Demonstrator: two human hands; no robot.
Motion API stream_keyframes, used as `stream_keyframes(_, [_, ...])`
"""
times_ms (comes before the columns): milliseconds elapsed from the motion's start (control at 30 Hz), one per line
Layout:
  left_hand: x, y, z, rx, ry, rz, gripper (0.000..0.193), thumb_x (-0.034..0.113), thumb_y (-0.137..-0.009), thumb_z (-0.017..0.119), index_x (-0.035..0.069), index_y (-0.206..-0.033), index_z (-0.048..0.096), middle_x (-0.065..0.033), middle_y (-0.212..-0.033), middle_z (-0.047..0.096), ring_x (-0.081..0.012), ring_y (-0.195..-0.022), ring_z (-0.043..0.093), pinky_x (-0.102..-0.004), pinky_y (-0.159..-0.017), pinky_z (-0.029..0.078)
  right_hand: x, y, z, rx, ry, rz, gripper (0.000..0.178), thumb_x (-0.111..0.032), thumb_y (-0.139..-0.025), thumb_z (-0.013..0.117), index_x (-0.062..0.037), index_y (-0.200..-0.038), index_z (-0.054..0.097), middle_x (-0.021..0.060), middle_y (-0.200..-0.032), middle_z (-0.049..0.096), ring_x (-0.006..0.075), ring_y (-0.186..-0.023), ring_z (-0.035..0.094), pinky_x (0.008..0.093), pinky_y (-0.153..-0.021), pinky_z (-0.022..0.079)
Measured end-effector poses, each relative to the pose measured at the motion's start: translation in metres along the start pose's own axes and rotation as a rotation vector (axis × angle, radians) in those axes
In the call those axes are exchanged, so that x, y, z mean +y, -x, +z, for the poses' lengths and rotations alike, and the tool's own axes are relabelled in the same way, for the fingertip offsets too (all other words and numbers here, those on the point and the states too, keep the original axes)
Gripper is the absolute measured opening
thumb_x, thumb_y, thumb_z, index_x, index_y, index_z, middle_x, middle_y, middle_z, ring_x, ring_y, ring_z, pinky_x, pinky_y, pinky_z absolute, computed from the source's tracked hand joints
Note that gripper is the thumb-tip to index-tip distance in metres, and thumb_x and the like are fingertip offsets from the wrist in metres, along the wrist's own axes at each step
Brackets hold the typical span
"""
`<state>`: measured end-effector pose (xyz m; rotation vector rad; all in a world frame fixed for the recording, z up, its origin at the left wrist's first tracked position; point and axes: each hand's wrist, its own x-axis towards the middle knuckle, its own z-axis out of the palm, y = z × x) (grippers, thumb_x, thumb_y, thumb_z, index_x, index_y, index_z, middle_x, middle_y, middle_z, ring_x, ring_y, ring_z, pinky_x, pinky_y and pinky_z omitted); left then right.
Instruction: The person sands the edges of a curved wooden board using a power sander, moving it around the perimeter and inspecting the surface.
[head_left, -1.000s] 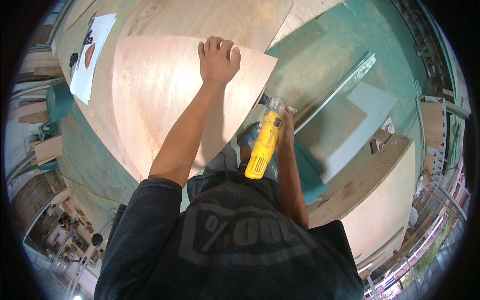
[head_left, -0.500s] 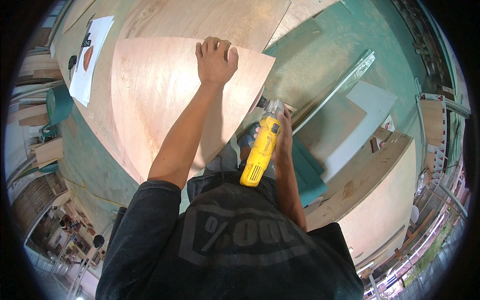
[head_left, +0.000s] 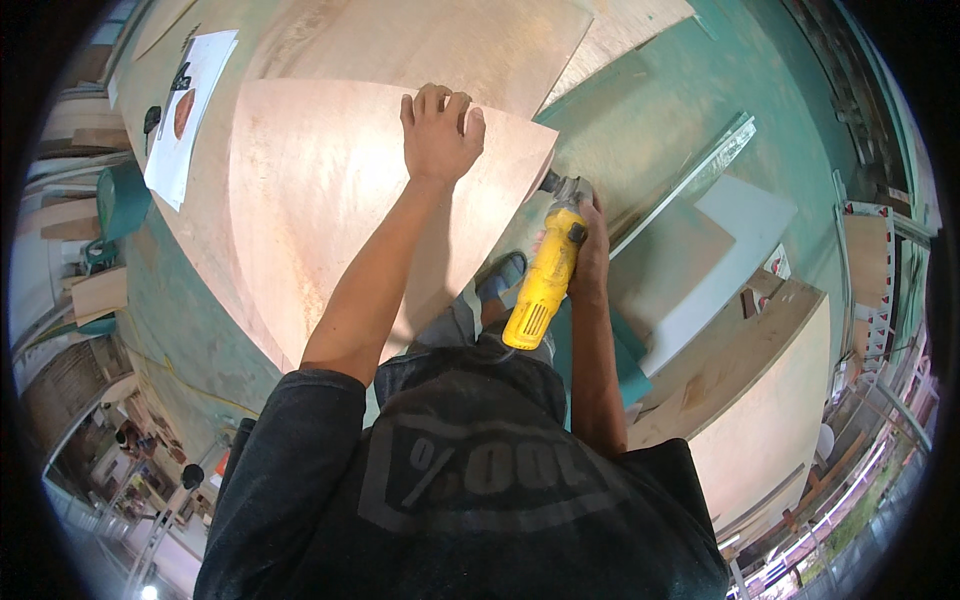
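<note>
A light wooden panel, probably plywood, lies in front of me with a curved far edge. My left hand rests on it, its fingers bent over that far edge and the thumb apart. On the right, my right hand is wrapped round the body of a yellow angle grinder. The grinder's grey head points away from me and its disc meets the panel's right edge near the far corner. The disc is mostly hidden by the panel.
Under the panel is a larger wooden sheet, with white printed paper at its left. To the right, on the green floor, lie a long metal-looking strip, a pale board and a curved wooden piece. My shoe shows below.
The grinder and my right hand have moved away from me and slightly right, along the panel's right edge toward its far corner. My left hand keeps its place on the panel.
</note>
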<state>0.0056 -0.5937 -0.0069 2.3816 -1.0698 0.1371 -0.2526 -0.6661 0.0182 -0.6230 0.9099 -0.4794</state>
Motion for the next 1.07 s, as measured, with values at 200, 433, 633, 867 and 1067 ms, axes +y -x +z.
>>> stream_keyframes(200, [-0.002, 0.004, 0.002, 0.002, -0.022, 0.002, 0.035, 0.036, -0.099, 0.060, 0.009, -0.117, 0.074, -0.0133, -0.127, 0.062, -0.0319, -0.136, 0.049, -0.0613, -0.125, 0.024, -0.014, -0.027, -0.007, -0.116, 0.041, -0.054, 0.073, -0.040, -0.103, 0.065, -0.0054, -0.160, 0.034, 0.0174, -0.101, 0.068, 0.0245, -0.068, 0.074, 0.0383, -0.056, 0.067])
stream_keyframes(433, [-0.002, 0.004, 0.002, -0.034, 0.015, 0.003, 0.037, 0.036, -0.099, 0.059, 0.009, -0.119, 0.074, -0.0135, -0.128, 0.063, -0.0322, -0.137, 0.048, -0.0617, -0.126, 0.023, 0.002, -0.004, -0.004, -0.034, 0.034, -0.029, 0.079, -0.044, -0.101, 0.069, -0.0054, -0.160, 0.034, 0.0172, -0.105, 0.067, 0.0241, -0.070, 0.074, 0.0382, -0.057, 0.067])
stream_keyframes(633, [-0.015, 0.006, 0.014, 0.069, -0.045, 0.073, 0.039, 0.038, -0.099, 0.059, 0.010, -0.120, 0.075, -0.0150, -0.128, 0.064, -0.0312, -0.133, 0.051, -0.0576, -0.123, 0.024, 0.062, 0.073, -0.001, 0.036, -0.074, 0.056, 0.086, -0.048, -0.098, 0.074, -0.0104, -0.163, 0.032, 0.0181, -0.106, 0.067, 0.0248, -0.070, 0.074, 0.0386, -0.057, 0.066])
stream_keyframes(867, [-0.031, 0.012, 0.012, 0.057, 0.141, 0.141, 0.055, 0.040, -0.098, 0.061, 0.014, -0.147, 0.063, -0.0147, -0.157, 0.052, -0.0328, -0.155, 0.035, -0.0627, -0.131, 0.013, 0.131, 0.151, 0.005, 0.105, -0.178, 0.050, 0.068, -0.040, -0.104, 0.063, -0.0135, -0.161, 0.035, 0.0164, -0.103, 0.067, 0.0268, -0.071, 0.074, 0.0398, -0.059, 0.067])
stream_keyframes(1067, [-0.078, 0.079, -0.037, -0.309, -0.066, 0.243, 0.071, 0.056, -0.104, 0.052, 0.021, -0.166, 0.044, -0.0192, -0.176, 0.027, -0.0393, -0.165, 0.018, -0.0601, -0.133, 0.008, 0.197, 0.194, -0.003, 0.077, -0.267, -0.052, 0.070, -0.039, -0.105, 0.060, -0.0179, -0.165, 0.031, 0.0175, -0.112, 0.067, 0.0304, -0.076, 0.073, 0.0454, -0.061, 0.066])
